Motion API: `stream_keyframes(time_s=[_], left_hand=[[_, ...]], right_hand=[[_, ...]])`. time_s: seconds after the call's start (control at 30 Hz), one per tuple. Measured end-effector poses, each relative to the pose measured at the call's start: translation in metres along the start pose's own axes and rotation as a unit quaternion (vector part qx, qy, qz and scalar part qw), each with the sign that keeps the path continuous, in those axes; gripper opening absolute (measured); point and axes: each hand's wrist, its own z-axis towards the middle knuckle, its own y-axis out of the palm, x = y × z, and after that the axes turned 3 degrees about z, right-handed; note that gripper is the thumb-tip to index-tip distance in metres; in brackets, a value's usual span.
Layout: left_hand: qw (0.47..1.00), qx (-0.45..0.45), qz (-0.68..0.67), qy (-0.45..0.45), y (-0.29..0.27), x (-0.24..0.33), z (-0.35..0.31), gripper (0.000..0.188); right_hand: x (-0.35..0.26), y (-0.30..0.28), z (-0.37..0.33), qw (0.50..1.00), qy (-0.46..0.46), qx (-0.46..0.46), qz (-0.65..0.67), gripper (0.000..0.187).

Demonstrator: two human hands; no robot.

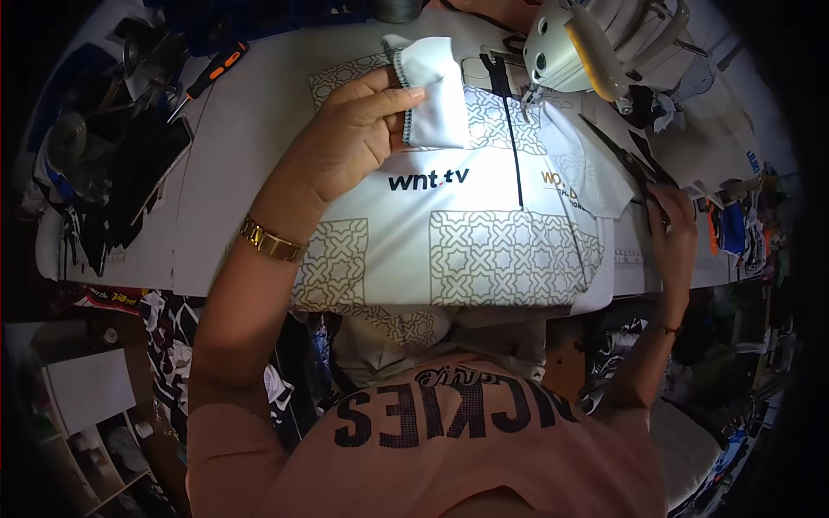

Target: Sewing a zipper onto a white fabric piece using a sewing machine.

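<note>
Raised over the table, my left hand [367,116] pinches a small folded piece of white fabric [439,104] between thumb and fingers. Dark overlock stitching runs down that piece's left edge. Below it a white garment [397,246] with gold geometric patterning and printed lettering lies spread across the tabletop. A black zipper [515,147] stretches along the garment, right of the fabric piece. At the right side of the table my right hand [673,220] has its fingers curled at the handles of dark scissors [629,157]. The blades point away to the upper left.
A white sewing machine [574,52] stands at the back right. An orange-and-black screwdriver [211,76] lies back left, beside dark cloth [138,194] and assorted tools. Colourful small items [734,226] sit along the right edge. Shelving [91,423] stands below the table at left.
</note>
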Motion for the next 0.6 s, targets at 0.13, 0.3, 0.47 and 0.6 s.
stream_keyframes(time_s=[0.13,0.3,0.47,0.6], left_hand=[[1.0,0.002,-0.025,-0.014,-0.005,0.0,0.003,0.011],[0.999,-0.015,-0.046,-0.023,-0.008,0.0,0.002,0.016],[0.999,-0.005,-0.031,0.018,-0.006,0.002,0.0,0.026],[0.998,-0.004,-0.052,0.045,-0.004,0.003,-0.001,0.029]], right_hand=[[0.024,-0.003,-0.028,0.998,0.057,-0.029,0.0,0.026],[0.039,-0.007,-0.022,0.997,0.052,-0.057,0.005,0.03],[0.049,-0.009,-0.011,0.991,0.087,-0.099,-0.006,0.041],[0.033,-0.022,-0.012,0.993,0.085,-0.083,-0.018,0.048]])
